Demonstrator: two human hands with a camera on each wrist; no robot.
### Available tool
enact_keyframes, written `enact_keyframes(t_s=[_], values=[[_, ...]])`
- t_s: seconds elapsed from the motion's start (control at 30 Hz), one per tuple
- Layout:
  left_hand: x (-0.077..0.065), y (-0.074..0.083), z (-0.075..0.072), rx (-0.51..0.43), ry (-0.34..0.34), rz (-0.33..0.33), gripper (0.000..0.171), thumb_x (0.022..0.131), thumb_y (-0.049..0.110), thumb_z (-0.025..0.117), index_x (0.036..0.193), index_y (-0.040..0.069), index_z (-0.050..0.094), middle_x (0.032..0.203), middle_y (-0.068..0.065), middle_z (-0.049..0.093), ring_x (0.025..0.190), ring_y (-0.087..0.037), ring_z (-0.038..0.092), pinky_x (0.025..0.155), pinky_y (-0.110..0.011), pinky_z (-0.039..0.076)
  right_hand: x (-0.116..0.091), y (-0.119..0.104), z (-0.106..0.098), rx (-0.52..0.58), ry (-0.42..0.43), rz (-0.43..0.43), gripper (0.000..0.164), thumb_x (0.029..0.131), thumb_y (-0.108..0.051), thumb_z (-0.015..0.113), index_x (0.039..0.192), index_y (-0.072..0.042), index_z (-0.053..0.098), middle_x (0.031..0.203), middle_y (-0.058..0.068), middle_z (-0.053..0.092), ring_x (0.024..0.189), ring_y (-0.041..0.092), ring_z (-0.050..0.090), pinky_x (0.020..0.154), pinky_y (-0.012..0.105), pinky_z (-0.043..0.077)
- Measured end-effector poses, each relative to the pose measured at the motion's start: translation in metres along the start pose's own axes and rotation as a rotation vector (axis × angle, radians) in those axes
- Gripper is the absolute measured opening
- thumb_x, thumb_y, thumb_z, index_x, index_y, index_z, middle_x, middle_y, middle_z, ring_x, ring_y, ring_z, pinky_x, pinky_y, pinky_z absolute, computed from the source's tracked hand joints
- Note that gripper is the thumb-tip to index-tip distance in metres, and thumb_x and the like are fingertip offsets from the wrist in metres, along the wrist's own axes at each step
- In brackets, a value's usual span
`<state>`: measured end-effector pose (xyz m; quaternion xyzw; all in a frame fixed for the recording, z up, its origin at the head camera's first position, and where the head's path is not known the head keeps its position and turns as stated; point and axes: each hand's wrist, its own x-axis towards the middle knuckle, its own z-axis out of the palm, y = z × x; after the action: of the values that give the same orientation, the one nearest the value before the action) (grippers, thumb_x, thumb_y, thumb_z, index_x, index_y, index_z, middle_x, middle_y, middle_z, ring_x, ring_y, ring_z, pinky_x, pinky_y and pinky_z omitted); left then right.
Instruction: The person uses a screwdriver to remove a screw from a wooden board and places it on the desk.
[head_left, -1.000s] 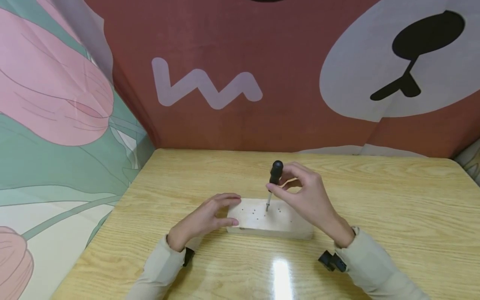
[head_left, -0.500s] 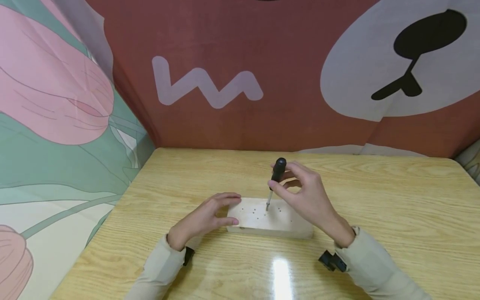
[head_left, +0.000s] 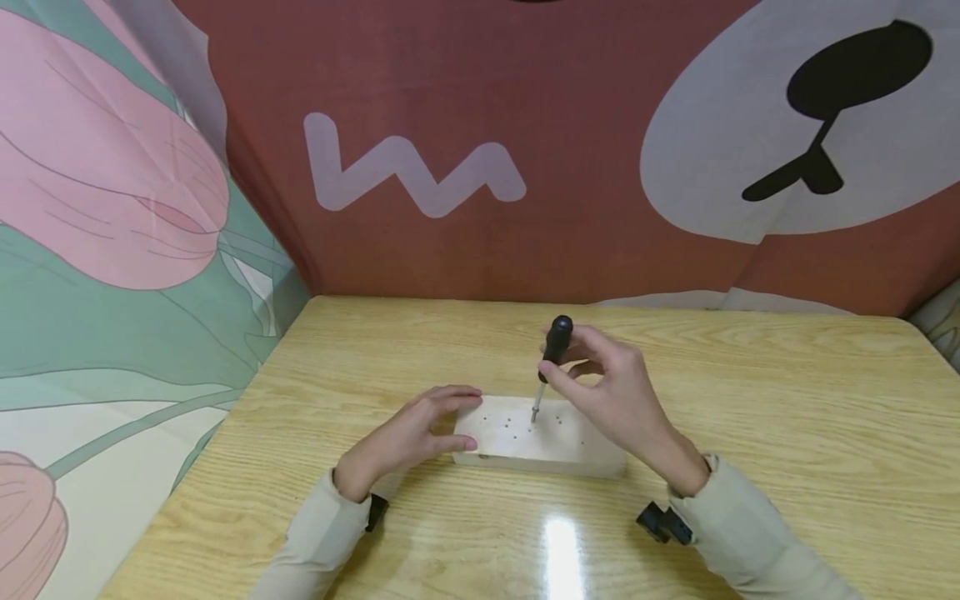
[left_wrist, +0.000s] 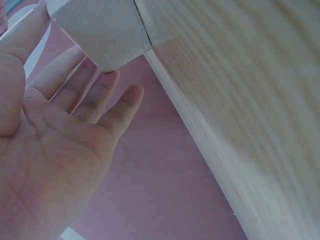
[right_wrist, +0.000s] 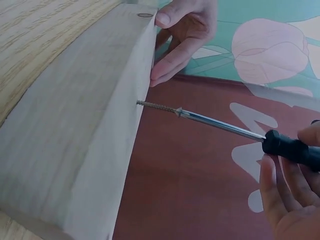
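Observation:
A pale wooden block [head_left: 555, 450] lies flat on the table, its top face dotted with several small dark holes. My left hand [head_left: 408, 429] holds its left end, thumb at the near edge and index finger at the far edge; in the left wrist view the other fingers spread beside the block's end [left_wrist: 102, 32]. My right hand [head_left: 618, 392] pinches the black handle of a screwdriver [head_left: 557, 340] between thumb and fingers. In the right wrist view the screwdriver's shaft [right_wrist: 225, 123] meets the head of a screw [right_wrist: 157, 106], whose tip is at the block's top face, leaning slightly.
The wood-grain table [head_left: 787, 433] extends around the block on all sides. Behind it hangs a red-brown printed cloth [head_left: 465, 258], with a floral cloth [head_left: 135, 333] at the left. A small black wrist device [head_left: 663, 523] sits below the right cuff.
The top of the screwdriver handle has tipped slightly to the right since a second ago, with small shifts of my right fingers. My left hand and the block stay in place.

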<state>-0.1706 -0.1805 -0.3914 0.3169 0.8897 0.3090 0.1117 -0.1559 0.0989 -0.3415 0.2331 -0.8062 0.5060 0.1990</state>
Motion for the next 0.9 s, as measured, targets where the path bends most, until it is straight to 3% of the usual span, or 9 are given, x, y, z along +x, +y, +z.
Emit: enact_keyframes(t_s=[0.33,0.63,0.9], values=[[0.0007,-0.0002,0.0002,-0.004,0.004,0.005,0.060,0.091,0.033,0.071,0.142,0.007,0.054,0.151,-0.008,0.048,0.143,-0.029,0.041,0.114,-0.048,0.039,0.0007,0.0024,-0.0001,-0.091,-0.015,-0.054,0.038,0.082,-0.010,0.081,0.117,-0.005,0.067,0.091,0.000,0.067,0.075,0.007,0.066,0.064,0.021,0.058],[-0.0003,0.0007,-0.0002,-0.013,-0.007,-0.008,0.062,0.092,0.035,0.070,0.144,0.007,0.052,0.152,-0.007,0.046,0.144,-0.029,0.040,0.114,-0.048,0.039,0.0006,0.0033,-0.0014,-0.031,0.006,-0.053,0.037,0.082,-0.004,0.080,0.116,-0.005,0.067,0.090,0.003,0.074,0.077,0.012,0.070,0.063,0.021,0.058],[0.0003,-0.0010,0.0005,-0.014,-0.002,-0.001,0.061,0.092,0.036,0.069,0.144,0.008,0.052,0.152,-0.007,0.047,0.143,-0.029,0.040,0.114,-0.049,0.040,0.0012,0.0033,-0.0017,-0.026,-0.019,-0.023,0.031,0.086,-0.005,0.077,0.116,-0.005,0.068,0.092,0.003,0.068,0.073,0.005,0.061,0.063,0.021,0.057]])
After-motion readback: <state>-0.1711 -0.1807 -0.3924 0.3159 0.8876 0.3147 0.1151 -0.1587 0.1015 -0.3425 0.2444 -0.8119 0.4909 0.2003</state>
